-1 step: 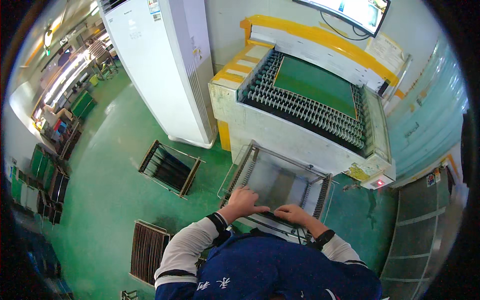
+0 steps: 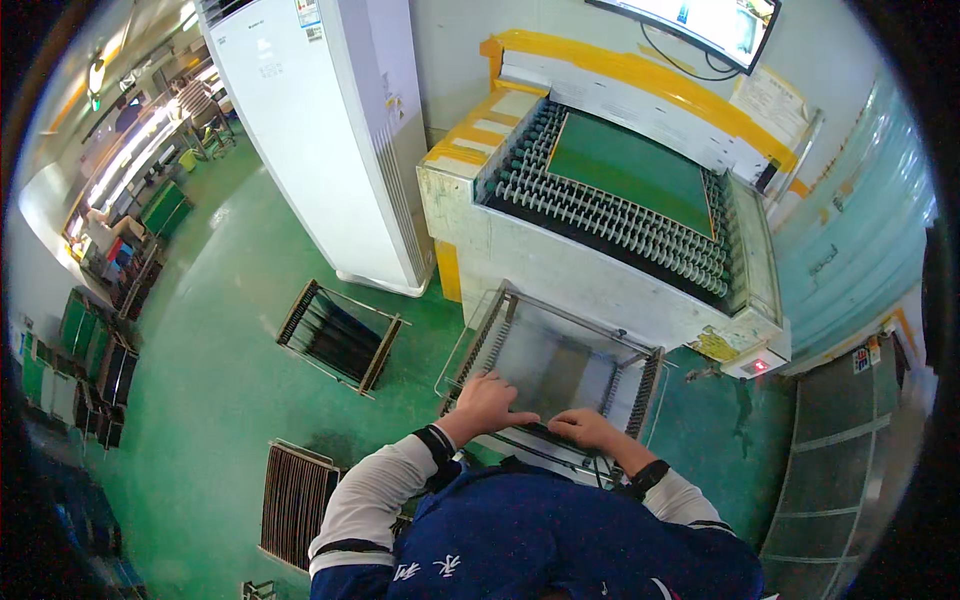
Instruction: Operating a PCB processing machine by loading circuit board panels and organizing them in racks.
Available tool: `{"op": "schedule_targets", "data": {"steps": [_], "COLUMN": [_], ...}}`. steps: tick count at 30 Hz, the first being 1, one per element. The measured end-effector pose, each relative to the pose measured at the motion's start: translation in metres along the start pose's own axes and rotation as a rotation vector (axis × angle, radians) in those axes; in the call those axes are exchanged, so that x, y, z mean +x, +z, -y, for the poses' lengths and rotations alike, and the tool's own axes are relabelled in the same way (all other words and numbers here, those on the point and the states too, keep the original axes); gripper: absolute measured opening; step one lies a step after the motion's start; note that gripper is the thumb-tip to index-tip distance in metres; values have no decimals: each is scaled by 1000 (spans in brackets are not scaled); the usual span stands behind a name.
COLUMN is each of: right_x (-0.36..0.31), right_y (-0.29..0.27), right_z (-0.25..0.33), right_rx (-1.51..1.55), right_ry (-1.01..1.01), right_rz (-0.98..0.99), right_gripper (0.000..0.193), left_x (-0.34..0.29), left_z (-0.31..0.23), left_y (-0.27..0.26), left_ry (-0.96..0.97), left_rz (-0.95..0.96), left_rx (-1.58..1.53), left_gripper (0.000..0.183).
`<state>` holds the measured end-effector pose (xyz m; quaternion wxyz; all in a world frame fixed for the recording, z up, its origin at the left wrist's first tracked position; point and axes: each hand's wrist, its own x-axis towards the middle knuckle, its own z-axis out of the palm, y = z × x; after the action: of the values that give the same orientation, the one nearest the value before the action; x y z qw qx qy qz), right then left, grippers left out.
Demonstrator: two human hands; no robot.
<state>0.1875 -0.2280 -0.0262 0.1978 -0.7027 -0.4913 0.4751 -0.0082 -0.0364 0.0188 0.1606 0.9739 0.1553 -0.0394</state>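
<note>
A metal slotted rack (image 2: 640,395) stands in front of me, below the front of the roller machine. Inside it, a pale translucent sheet and a darker panel (image 2: 565,372) can be seen. My left hand (image 2: 485,405) lies at the rack's near left corner, fingers apart and thumb stretched to the right. Close by, my right hand (image 2: 590,430) bends over the rack's dark near edge with its fingers drawn together; what they grip, if anything, is hidden. Up on the machine's rollers (image 2: 620,225) rests a flat green panel (image 2: 635,170).
Left of me on the green floor stand a smaller rack (image 2: 345,335) with dark panels and another filled rack (image 2: 298,500). A tall white cabinet unit (image 2: 320,130) rises beside the machine. Grey panels (image 2: 835,460) lean at right; a person (image 2: 195,100) sits far left.
</note>
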Motion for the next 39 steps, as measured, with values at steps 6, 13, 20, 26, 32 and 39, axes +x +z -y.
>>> {"op": "schedule_targets", "data": {"steps": [6, 13, 20, 26, 32, 39], "right_x": [-12, 0, 0, -5, -3, -4], "right_y": [4, 2, -2, -3, -1, -3], "right_z": [24, -3, 12, 26, 26, 30], "right_rx": [-77, 11, -112, -217, -298, -254], "right_ry": [44, 95, -95, -97, -120, -97], "right_rz": [-117, -207, -278, -250, -233, -205], "right_gripper": [40, 48, 47, 43, 41, 41], "left_x": [-3, -2, -3, -2, 0, 1], "left_z": [5, 6, 4, 3, 2, 4], "left_y": [10, 20, 7, 4, 4, 9], "left_ry": [91, 142, 56, 66, 55, 48], "left_rz": [-241, -439, -194, -219, -215, -232], "left_rx": [1, -9, -29, -44, -56, -62], "left_gripper": [69, 69, 68, 64, 61, 59]}}
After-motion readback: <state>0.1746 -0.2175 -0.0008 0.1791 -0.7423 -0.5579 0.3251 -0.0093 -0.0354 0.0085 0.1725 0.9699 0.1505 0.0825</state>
